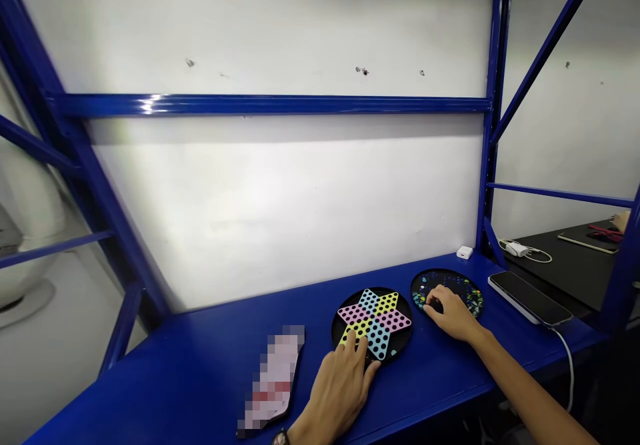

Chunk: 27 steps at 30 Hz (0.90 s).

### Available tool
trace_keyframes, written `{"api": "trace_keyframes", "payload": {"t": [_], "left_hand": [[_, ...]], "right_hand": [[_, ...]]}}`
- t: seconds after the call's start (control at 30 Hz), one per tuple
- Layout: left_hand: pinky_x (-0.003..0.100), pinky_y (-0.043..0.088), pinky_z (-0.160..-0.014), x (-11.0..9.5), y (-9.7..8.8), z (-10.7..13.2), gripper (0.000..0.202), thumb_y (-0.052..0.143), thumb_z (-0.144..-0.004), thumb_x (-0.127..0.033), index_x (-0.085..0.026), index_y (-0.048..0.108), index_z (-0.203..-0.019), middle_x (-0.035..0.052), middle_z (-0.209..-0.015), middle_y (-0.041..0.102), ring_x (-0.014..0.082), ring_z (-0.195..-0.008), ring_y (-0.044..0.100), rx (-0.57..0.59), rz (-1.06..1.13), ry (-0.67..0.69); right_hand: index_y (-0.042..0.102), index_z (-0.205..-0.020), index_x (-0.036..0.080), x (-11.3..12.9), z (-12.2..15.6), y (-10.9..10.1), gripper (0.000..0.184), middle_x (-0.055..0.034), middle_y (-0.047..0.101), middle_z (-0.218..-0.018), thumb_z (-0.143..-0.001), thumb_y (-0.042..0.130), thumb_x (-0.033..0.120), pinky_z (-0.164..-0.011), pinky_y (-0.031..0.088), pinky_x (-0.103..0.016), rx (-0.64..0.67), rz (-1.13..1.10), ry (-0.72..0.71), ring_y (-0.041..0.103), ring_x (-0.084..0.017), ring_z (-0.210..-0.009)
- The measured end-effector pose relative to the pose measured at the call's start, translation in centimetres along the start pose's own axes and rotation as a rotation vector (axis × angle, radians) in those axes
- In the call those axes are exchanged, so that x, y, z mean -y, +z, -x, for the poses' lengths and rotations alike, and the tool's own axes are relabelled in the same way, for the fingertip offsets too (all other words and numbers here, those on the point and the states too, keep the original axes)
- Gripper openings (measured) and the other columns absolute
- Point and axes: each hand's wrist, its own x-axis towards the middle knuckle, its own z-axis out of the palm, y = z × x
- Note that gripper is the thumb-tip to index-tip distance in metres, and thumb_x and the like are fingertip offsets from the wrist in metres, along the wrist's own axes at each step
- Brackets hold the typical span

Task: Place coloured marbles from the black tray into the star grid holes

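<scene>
A round black Chinese checkers board (397, 350) lies on the blue tabletop, its six-pointed star in pink, yellow and light blue dotted with dark holes. My left hand (341, 380) rests on the board's near left side, fingers stretched over a yellow point and thumb at the near rim. To the right is a round black tray (418, 277) with many small coloured marbles (473, 293), mostly green, blue and yellow. My right hand (454, 317) reaches into this tray with thumb and forefinger curled together; whatever lies between the fingertips is too small to make out.
A phone-shaped item (274, 382), partly pixelated, lies left of my left hand. On the right a black-screened phone (533, 297) sits on a white box with a cable. A white adapter (465, 252) stands at the back. Blue frame posts (493, 112) flank the white wall.
</scene>
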Motion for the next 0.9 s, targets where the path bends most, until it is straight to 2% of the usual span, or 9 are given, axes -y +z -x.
{"api": "trace_keyframes", "payload": {"t": [0.1,0.3,0.43,0.67,0.9], "left_hand": [[0.039,0.051,-0.073,-0.2,-0.3,0.1,0.037,0.038,-0.103,-0.037,-0.017,0.062,-0.122,0.0159,-0.120,0.064,0.0293,-0.091,0.065,0.000,-0.005,-0.015],[0.037,0.050,-0.071,-0.1,-0.9,0.1,0.032,0.039,-0.103,-0.037,-0.019,0.064,-0.113,0.0125,-0.112,0.065,0.0287,-0.091,0.066,0.041,0.044,-0.006],[0.034,0.049,-0.072,0.4,-1.0,0.1,0.027,0.038,-0.104,-0.030,-0.021,0.063,-0.106,0.0087,-0.110,0.065,0.0244,-0.089,0.066,0.025,0.119,0.085],[0.030,0.045,-0.069,1.2,-0.9,-0.1,0.028,0.038,-0.105,-0.030,-0.021,0.063,-0.096,0.0052,-0.099,0.067,0.0197,-0.081,0.064,0.003,0.162,0.239],[0.028,0.036,-0.059,1.9,0.4,-0.3,0.033,0.043,-0.102,-0.030,-0.020,0.060,-0.076,0.0013,-0.077,0.066,0.0142,-0.062,0.056,-0.055,0.156,0.405]], "right_hand": [[0.061,-0.084,0.025,0.0,0.0,0.0,0.014,-0.0037,0.063,-0.095,-0.090,0.055,0.037,-0.083,0.043,-0.037,0.004,0.005,-0.006,0.059,-0.024,-0.095],[0.061,-0.084,0.025,-0.1,0.0,0.0,0.015,-0.0040,0.063,-0.095,-0.090,0.054,0.037,-0.084,0.043,-0.037,0.015,0.012,-0.006,0.059,-0.023,-0.096],[0.060,-0.084,0.024,0.0,0.1,0.0,0.016,-0.0040,0.063,-0.096,-0.090,0.053,0.036,-0.085,0.043,-0.037,0.030,0.016,0.001,0.059,-0.023,-0.096],[0.060,-0.082,0.024,0.1,0.2,-0.1,0.017,-0.0037,0.062,-0.095,-0.090,0.053,0.037,-0.085,0.043,-0.037,0.046,0.020,0.000,0.059,-0.023,-0.094],[0.061,-0.082,0.024,0.2,0.3,-0.1,0.015,-0.0036,0.063,-0.094,-0.089,0.054,0.036,-0.085,0.044,-0.036,0.050,0.011,-0.001,0.059,-0.023,-0.094]]}}
